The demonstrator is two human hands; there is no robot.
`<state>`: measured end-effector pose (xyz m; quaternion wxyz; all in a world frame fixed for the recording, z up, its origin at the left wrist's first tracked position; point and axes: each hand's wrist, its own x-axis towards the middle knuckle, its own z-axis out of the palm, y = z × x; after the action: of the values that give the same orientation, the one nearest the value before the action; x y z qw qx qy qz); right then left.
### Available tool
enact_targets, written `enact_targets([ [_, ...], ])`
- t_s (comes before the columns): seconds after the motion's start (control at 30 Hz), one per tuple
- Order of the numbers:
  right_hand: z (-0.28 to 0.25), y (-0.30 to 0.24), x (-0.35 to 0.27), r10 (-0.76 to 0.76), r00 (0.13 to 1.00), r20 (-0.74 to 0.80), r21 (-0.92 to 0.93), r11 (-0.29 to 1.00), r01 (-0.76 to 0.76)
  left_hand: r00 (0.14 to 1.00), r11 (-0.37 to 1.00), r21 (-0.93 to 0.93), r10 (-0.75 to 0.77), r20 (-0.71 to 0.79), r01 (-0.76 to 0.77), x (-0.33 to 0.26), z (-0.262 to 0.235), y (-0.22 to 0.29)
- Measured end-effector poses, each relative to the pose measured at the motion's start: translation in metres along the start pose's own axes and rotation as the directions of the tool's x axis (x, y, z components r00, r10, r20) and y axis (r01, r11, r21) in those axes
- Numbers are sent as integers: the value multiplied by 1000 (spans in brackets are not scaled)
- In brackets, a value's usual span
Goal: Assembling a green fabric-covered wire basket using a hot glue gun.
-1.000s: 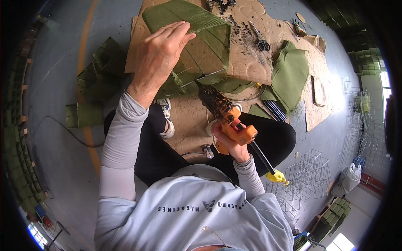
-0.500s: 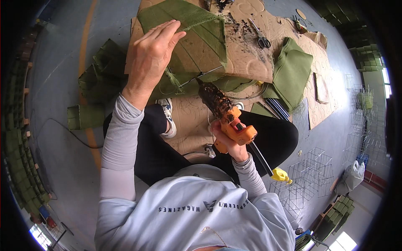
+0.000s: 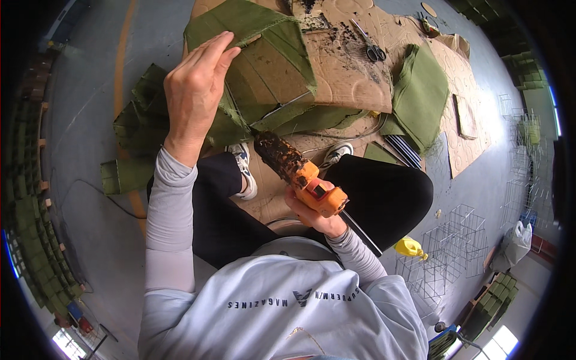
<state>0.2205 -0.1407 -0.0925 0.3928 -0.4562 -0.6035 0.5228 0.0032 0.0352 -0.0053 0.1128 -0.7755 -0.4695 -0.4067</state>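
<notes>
My right hand (image 3: 313, 214) is wrapped round the handle of an orange glue gun (image 3: 305, 175). Dark, crusted residue coats its front, and a dark stick juts from its back. The nozzle points up and left, close to the near edge of a piece of green mesh fabric (image 3: 252, 81). At the fabric's left side, my left hand (image 3: 195, 90) has its fingers stretched forward with the thumb below, and the fabric edge runs out from between them. Its fingertips partly hide the hold. A thin metal rod (image 3: 282, 107) lies along the fabric's near right edge.
Cardboard (image 3: 348, 84) with black residue lies ahead, bearing scissors (image 3: 375, 53). Folded green fabric (image 3: 422, 96) is to the right, beside dark rods (image 3: 403, 150). Green fabric boxes (image 3: 141, 108) stand left. Wire frames (image 3: 447, 240) and a yellow bottle (image 3: 410, 246) are at lower right.
My left hand and the green mesh fabric have shifted left. The glue gun has moved left and slightly down, its nozzle now by the fabric's near left part.
</notes>
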Motion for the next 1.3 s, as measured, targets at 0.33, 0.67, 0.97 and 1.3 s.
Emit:
enact_targets([
  [0.33, 12, 12, 4, -81, 996, 25, -2, 997, 81, 997, 996, -32, -78, 9, 78, -9, -5, 0],
  [0.67, 22, 5, 10, -198, 980, -28, 57, 978, 199, 987, 987, 15, -162, -12, 162, -20, -13, -6],
  [0.97, 24, 14, 6, -181, 983, -43, 72, 980, 183, 981, 981, 26, -193, -26, 194, -21, -11, -7],
  [1.3, 22, 3, 3, -134, 983, -126, 19, 990, 137, 984, 983, 23, -179, -19, 180, -20, -13, -8],
])
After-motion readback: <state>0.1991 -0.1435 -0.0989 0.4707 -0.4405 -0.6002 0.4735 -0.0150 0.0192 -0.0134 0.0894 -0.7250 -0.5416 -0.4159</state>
